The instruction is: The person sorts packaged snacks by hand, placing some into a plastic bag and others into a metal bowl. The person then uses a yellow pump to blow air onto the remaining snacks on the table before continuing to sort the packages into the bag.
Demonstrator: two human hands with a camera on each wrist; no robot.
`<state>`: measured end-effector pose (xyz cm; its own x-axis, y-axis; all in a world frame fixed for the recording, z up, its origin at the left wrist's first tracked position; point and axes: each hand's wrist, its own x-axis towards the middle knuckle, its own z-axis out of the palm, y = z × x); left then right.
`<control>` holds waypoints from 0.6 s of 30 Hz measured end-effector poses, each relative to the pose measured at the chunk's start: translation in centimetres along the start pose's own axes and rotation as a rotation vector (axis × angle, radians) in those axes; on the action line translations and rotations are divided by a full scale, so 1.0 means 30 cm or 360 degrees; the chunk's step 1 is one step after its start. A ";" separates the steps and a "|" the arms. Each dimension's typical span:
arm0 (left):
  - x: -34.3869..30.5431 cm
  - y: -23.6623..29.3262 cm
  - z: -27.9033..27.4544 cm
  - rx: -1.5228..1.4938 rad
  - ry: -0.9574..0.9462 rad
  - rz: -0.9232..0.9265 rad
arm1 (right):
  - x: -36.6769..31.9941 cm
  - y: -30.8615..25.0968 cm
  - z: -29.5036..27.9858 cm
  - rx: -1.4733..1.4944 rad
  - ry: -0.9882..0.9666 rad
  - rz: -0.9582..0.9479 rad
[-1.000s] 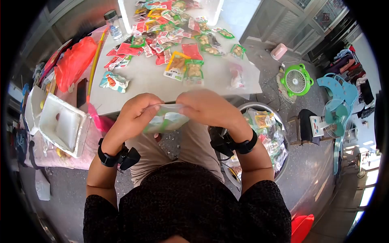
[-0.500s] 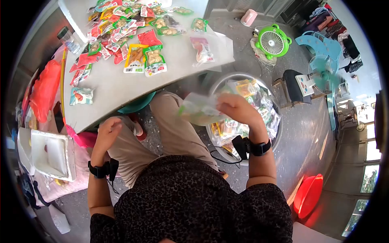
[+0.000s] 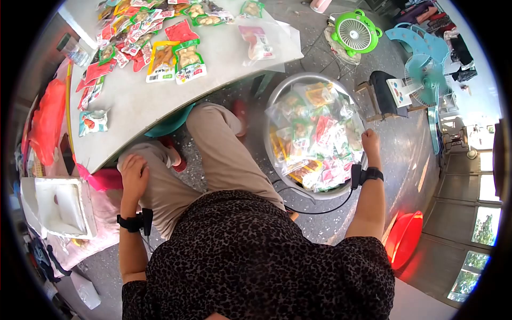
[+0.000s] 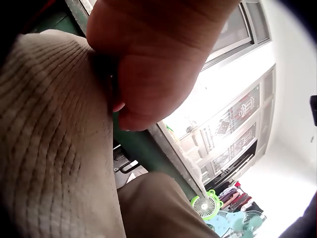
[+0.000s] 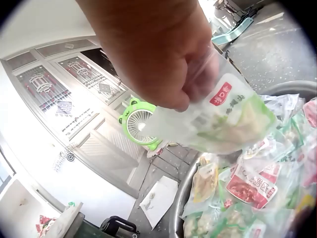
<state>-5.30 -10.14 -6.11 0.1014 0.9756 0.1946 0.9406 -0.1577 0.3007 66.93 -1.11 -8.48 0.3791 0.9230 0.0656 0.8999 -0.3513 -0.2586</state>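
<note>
My left hand (image 3: 134, 173) rests on the left knee of the beige trousers, fingers relaxed and holding nothing. In the left wrist view that hand (image 4: 153, 74) lies right against the ribbed cloth. My right hand (image 3: 371, 145) is at the right side of a metal basin (image 3: 270, 133). Seen from the right wrist, its curled fingers grip the top of a clear plastic bag (image 5: 171, 126) with a green and white food packet (image 5: 242, 119) in it. The bag hangs over a heap of similar bagged packets (image 3: 325, 130) in the basin.
Loose snack packets (image 3: 136, 32) are heaped on the table (image 3: 128, 117); a bagged pink one (image 3: 256, 42) lies near its right corner. Beyond the basin are a green fan (image 3: 354, 34) and a black-covered stool (image 3: 388, 93). A red tub (image 3: 405, 240) stands behind right.
The left hand has let go of the bag and dropped to the knee. My right hand has carried the bag from in front of the body rightward to the basin. The view has turned right.
</note>
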 end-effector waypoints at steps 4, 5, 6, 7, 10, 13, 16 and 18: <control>0.001 0.004 0.008 0.0016 0.0027 -0.0017 | -0.147 -0.019 0.132 -0.0126 -0.0233 -0.0156; -0.002 0.005 0.006 0.0008 0.0036 -0.0010 | -0.154 0.031 0.225 -0.0287 -0.0402 -0.0241; -0.003 0.010 0.004 0.0001 0.0048 -0.0007 | -0.178 -0.005 0.251 -0.0139 -0.0601 -0.0141; -0.003 0.012 0.001 -0.0004 0.0064 -0.0006 | -0.201 -0.074 0.257 -0.0069 -0.0729 -0.0152; -0.013 -0.009 0.008 -0.0095 0.0139 0.0023 | -0.186 -0.243 0.299 0.0141 -0.0784 -0.0336; -0.009 0.008 -0.017 -0.0216 0.0202 -0.0019 | -0.148 -0.520 0.277 0.0331 -0.0748 -0.0569; -0.027 0.016 -0.036 -0.0295 0.0357 -0.0083 | -0.116 -0.782 0.273 0.0645 -0.0772 -0.0832; -0.046 0.004 -0.043 -0.0446 0.0337 -0.0189 | -0.161 -0.969 0.242 0.0872 -0.0700 -0.1114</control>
<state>-5.75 -11.69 -5.15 -0.0999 0.9410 0.3234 0.8135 -0.1099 0.5711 37.38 5.79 -8.29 -0.4134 0.9097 0.0388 0.6244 0.3143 -0.7151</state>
